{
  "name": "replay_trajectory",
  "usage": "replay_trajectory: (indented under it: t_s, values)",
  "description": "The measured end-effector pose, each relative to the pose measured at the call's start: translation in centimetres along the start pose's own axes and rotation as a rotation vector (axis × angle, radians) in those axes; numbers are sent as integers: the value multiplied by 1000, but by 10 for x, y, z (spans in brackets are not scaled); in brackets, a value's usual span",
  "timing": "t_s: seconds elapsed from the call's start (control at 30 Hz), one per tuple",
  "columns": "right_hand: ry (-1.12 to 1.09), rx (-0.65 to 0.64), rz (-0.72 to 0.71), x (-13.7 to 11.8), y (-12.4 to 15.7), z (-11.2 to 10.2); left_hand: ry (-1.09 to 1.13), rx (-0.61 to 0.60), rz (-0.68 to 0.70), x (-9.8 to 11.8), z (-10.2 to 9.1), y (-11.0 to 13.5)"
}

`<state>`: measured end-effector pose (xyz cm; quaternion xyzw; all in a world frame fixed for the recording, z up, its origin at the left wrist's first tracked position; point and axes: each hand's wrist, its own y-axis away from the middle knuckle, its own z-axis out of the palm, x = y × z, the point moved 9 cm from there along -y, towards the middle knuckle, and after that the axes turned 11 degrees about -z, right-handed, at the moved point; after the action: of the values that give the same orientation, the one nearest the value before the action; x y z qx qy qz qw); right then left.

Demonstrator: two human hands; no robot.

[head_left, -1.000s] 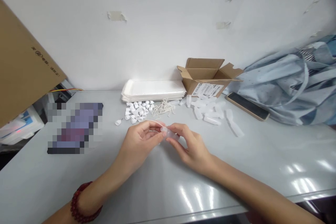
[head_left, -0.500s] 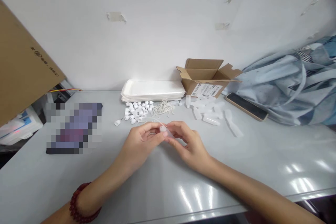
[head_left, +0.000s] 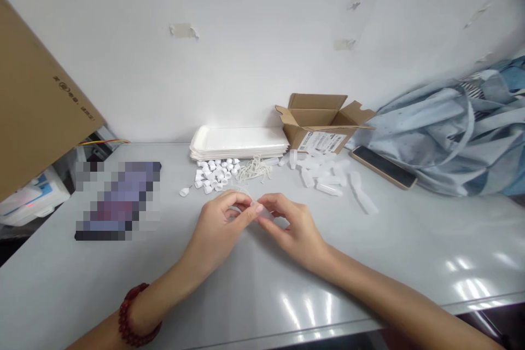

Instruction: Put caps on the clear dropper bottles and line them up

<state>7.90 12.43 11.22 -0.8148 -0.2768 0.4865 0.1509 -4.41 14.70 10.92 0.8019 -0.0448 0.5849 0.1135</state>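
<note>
My left hand (head_left: pixel 219 227) and my right hand (head_left: pixel 292 228) meet fingertip to fingertip over the grey table (head_left: pixel 369 262). Between them they pinch a small clear plastic tube (head_left: pixel 262 210). A thin pale band (head_left: pixel 240 195) loops over the left fingers. A red bead bracelet (head_left: pixel 133 317) is on my left wrist. Behind the hands lie a heap of small white caps (head_left: pixel 215 170), a tangle of pale bands (head_left: pixel 256 168) and several clear tubes (head_left: pixel 328 175).
A stack of white trays (head_left: pixel 240 142) and an open cardboard box (head_left: pixel 322 123) stand against the wall. A phone (head_left: pixel 381 167) lies beside a light blue bag (head_left: pixel 455 131). A large cardboard sheet (head_left: pixel 36 104) leans at the left, above a blurred dark object (head_left: pixel 117 199).
Both hands have stayed joined on the tube, with only small finger shifts. The view has drifted slightly.
</note>
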Motion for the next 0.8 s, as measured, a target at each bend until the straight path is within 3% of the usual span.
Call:
replay_trajectory:
  t_s: [0.13,0.27,0.4,0.5,0.6,0.8]
  values:
    - [-151,4,134,11,2,1,-36,4,37,1,2,0]
    - [-507,37,277,20,0,6,-128,28,72,2,2,2]
    - [-735,72,399,27,0,11,-306,165,196,12,-3,8]
    - [-815,82,433,29,0,14,-432,262,419,29,-2,20]
    - [-850,88,441,30,1,15,-497,244,597,39,9,30]
    - [-883,87,452,30,2,17,-535,206,657,38,15,33]
